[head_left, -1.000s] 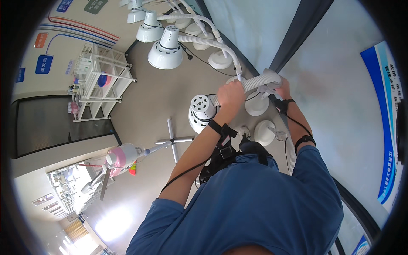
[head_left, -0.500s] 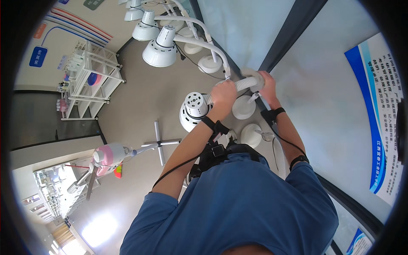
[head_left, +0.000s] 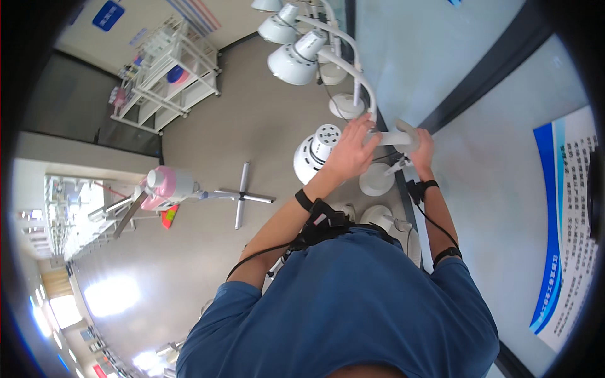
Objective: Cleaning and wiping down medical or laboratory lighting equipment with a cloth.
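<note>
A white floor lamp with a slotted head (head_left: 310, 157) stands in front of me, its thick white neck (head_left: 392, 138) bending over at the right. My left hand (head_left: 350, 153) lies at the neck beside the lamp head, with its fingers stretched and slightly apart. At the bend, my right hand (head_left: 424, 155) is closed round the neck; some of its fingers are hidden behind it. A round white lamp base (head_left: 376, 179) rests on the floor below the hands. Both wrists wear black bands with cables.
More white lamps (head_left: 293, 63) stand in a row ahead along the glass wall (head_left: 466, 164) on my right. A white cart (head_left: 179, 82) is at the far left. Left of me are a pink and white device (head_left: 169, 186) and its cross-shaped floor stand (head_left: 242, 196).
My left hand has loosened from its grip on the lamp's neck, and its fingers have straightened. The right hand stays at the bend. The whole view has turned, shifting the lamps to the right.
</note>
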Available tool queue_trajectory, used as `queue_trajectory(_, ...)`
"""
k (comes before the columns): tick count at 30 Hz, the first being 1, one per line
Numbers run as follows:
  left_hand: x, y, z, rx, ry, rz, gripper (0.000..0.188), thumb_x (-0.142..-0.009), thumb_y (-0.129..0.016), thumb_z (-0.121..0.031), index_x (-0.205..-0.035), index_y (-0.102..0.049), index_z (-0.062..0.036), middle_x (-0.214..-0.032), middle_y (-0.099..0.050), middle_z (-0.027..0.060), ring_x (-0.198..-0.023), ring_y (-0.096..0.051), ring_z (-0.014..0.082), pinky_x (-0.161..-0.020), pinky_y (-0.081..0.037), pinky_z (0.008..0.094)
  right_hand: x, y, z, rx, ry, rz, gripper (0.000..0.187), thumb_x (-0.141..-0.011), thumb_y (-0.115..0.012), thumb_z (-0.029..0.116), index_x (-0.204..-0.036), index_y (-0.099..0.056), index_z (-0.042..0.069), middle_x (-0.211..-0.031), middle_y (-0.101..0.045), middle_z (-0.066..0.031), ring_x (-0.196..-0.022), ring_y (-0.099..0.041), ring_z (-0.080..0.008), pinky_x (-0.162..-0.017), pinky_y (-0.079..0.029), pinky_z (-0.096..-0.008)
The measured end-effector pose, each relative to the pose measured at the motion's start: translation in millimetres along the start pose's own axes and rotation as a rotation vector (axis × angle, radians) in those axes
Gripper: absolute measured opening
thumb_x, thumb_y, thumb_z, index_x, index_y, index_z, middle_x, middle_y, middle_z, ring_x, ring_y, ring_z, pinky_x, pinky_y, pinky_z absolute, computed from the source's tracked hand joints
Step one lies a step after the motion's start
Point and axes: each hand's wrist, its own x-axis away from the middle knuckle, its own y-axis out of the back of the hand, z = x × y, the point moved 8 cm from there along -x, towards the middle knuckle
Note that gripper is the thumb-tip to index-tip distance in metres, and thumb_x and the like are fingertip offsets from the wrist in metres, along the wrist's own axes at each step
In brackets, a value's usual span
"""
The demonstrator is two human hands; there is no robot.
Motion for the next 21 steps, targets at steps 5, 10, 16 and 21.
queue_trajectory(5, 32, 45, 29, -0.126, 0.314, -0.073, 0.068, -0.064, -0.076, -0.022, -0.123, -0.045, -0.0075, -0.12, -0.048, 0.0173, -0.119, -0.044, 0.0364, -0.101, -0.034, 0.0471, 7, 16, -23, 0.0, -0.062, -0.101, 0.026, -0.067, -0.061, 0.001, -0.092, -0.059, 0.005, -0.087, -0.059, -0.0138, -0.086, -0.056, -0.0373, -0.074, -0.044, -0.0421)
queue_trajectory(10, 91, 12, 92, 0.293, 0.713, 0.007, 0.094, -0.057, -0.083, -0.035, -0.132, -0.033, -0.0064, -0.118, -0.054, 0.0155, -0.113, -0.051, 0.0346, -0.099, -0.036, 0.0438, 3, 10, 1, -0.028, -0.041, -0.061, 0.029, -0.066, -0.064, 0.006, -0.094, -0.059, 0.004, -0.088, -0.058, -0.0138, -0.087, -0.056, -0.0371, -0.074, -0.044, -0.041)
queue_trajectory(16, 87, 5, 91, 0.216, 0.806, 0.057, 0.088, -0.055, -0.082, -0.038, -0.126, -0.036, -0.0125, -0.108, -0.062, 0.0104, -0.105, -0.056, 0.0331, -0.101, -0.031, 0.0511, 3, -1, 33, 0.035, 0.07, -0.029, 0.045, -0.061, -0.069, 0.02, -0.103, -0.057, 0.006, -0.102, -0.056, -0.0139, -0.099, -0.052, -0.0356, -0.083, -0.039, -0.0426)
queue_trajectory(21, 89, 4, 96, 0.17, 0.795, 0.063, 0.087, -0.053, -0.084, -0.037, -0.121, -0.038, -0.0111, -0.11, -0.059, 0.0094, -0.104, -0.056, 0.0329, -0.094, -0.038, 0.0458, -6, -13, 118, -0.191, 0.316, 0.269, 0.074, -0.05, -0.066, 0.032, -0.119, -0.053, 0.007, -0.119, -0.051, -0.0136, -0.112, -0.045, -0.034, -0.096, -0.032, -0.0423)
